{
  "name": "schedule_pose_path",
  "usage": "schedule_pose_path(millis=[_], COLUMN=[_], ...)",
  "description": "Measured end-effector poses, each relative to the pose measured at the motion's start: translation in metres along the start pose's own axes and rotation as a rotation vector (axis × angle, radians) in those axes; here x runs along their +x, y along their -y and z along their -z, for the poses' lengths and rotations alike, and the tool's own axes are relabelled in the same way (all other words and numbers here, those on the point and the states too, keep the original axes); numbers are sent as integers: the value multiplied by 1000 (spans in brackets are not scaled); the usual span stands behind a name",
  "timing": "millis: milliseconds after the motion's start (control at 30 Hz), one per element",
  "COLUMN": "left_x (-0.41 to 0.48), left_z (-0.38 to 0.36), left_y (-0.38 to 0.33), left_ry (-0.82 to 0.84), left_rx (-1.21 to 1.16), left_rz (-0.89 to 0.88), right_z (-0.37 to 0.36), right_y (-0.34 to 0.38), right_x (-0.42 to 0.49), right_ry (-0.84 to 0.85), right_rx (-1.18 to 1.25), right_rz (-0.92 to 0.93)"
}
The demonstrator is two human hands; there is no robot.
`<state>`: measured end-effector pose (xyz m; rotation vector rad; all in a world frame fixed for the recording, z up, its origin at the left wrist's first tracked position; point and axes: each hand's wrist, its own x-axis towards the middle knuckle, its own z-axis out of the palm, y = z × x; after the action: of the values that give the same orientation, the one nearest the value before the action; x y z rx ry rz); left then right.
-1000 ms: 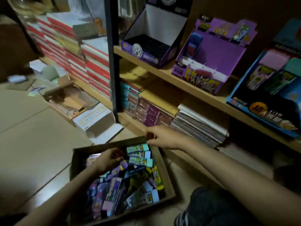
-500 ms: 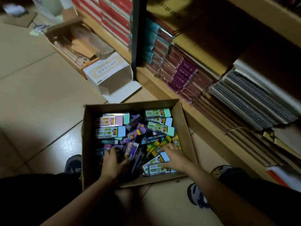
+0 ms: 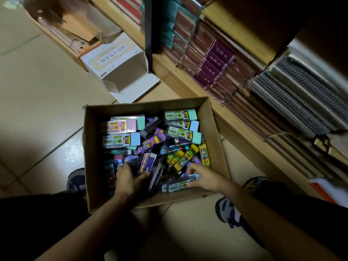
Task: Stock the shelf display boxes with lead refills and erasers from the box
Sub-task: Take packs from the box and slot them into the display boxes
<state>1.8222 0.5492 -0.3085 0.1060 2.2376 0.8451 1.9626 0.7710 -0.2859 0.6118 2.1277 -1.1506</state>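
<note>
reaching into the cardboard box [image 3: 213,132] on the floor [image 3: 47,91], both hands are at its near end: the left hand [image 3: 127,178] sits buried among purple lead refills [image 3: 148,162], grip unclear; the right hand [image 3: 206,178] curls its fingers over an eraser [image 3: 177,186] by the near wall.

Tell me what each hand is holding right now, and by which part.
Right hand pinches a green-labelled pack by its blue end, at the near wall of the cardboard box. Left hand is buried among dark packs; a grip cannot be told.
</note>
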Motion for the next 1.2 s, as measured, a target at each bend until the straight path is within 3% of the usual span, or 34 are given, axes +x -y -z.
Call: schedule_pose_path(millis=[200,300,500,600,833,1033,1200], left_x=[-11,-13,-14,-15,-11,-26,-38], left_z=[4,9,17,26,35,46,57], left_y=[-7,-13,-34,-48,-100,-124,-146], left_ry=[20,19,50,151,554,733,785], left_rx=[-293,-330,-532,-576,-587,-752,-958], left_rz=[24,-38,17,-1,-50,-4,-7], right_z=[5,14,37,53,93,121,146], right_y=[22,29,38,47,88,112,126], right_x=[-2,-4,-11,-14,-28,-41,-55], right_ry=[-30,-53,-109,-54,64,88,30], right_rx=[377,435,471,444,387,420,451], right_rz=[-15,-14,-48,-35,63,128,153])
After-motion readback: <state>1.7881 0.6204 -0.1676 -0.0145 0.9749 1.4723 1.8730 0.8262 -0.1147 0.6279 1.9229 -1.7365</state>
